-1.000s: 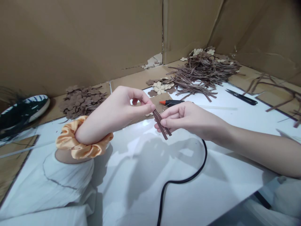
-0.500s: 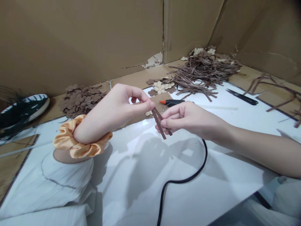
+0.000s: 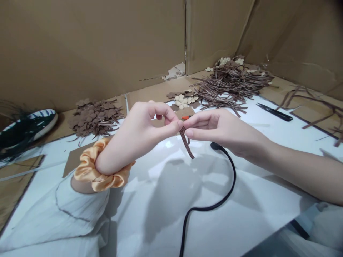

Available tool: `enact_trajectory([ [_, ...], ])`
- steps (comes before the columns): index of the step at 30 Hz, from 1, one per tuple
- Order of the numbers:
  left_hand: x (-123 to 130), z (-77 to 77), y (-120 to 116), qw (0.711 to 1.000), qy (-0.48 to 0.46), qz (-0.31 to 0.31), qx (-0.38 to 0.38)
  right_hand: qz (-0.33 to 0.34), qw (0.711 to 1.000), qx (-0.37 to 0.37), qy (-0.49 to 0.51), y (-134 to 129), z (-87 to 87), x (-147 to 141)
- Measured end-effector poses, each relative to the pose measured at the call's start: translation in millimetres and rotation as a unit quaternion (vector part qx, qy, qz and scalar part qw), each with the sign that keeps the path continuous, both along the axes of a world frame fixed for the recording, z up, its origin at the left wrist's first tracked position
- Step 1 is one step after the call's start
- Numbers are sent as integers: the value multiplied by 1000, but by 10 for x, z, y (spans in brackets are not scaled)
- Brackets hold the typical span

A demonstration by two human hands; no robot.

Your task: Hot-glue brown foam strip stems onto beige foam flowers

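Note:
Between my hands hangs a folded brown checked ribbon (image 3: 187, 144), its two tails pointing down over the white table surface. My left hand (image 3: 154, 123), with an orange scrunchie (image 3: 103, 167) at its wrist, pinches the ribbon's upper end between thumb and forefinger. From the other side, my right hand (image 3: 214, 130) pinches the ribbon just beside the left fingertips. The fingers of both hands meet there, and they hide the ribbon's top. Behind the hands shows the orange tip (image 3: 185, 117) of a black tool, mostly covered by my right hand.
A black cable (image 3: 209, 206) curves across the white sheet (image 3: 150, 228). Brown fabric flowers (image 3: 92, 116) lie at back left, cream flowers (image 3: 182, 101) at back centre. A ribbon heap (image 3: 233, 84), black thread snips (image 3: 275, 111) and loose strips (image 3: 316, 101) lie right. Cardboard walls (image 3: 107, 43) stand behind.
My left hand has moved slightly right and my right hand's fingers have come up to meet it at the ribbon's top. The ribbon's tails now hang closer together, one mostly covered.

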State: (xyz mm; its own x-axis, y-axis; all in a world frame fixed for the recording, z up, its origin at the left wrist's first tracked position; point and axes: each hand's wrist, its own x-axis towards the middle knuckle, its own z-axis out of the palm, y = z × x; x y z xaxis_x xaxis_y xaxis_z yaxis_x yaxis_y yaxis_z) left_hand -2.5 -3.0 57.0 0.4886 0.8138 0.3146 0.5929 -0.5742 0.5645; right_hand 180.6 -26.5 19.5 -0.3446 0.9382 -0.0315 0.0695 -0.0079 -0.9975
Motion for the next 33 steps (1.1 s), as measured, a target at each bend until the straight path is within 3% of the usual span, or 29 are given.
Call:
enact_trajectory([
  [9, 41, -74, -69, 998, 1, 19, 56, -27, 999, 14, -19, -59, 19, -19],
  [23, 29, -19, -60, 1000, 22, 3, 20, -39, 998, 41, -14, -67, 45, -44],
  [29, -32, 1, -57, 994, 54, 8, 93, -45, 989, 116, -75, -92, 71, -48],
  [33, -42, -11, -102, 986, 84, 0, 144, -73, 963, 223, -130, -110, 61, -45],
])
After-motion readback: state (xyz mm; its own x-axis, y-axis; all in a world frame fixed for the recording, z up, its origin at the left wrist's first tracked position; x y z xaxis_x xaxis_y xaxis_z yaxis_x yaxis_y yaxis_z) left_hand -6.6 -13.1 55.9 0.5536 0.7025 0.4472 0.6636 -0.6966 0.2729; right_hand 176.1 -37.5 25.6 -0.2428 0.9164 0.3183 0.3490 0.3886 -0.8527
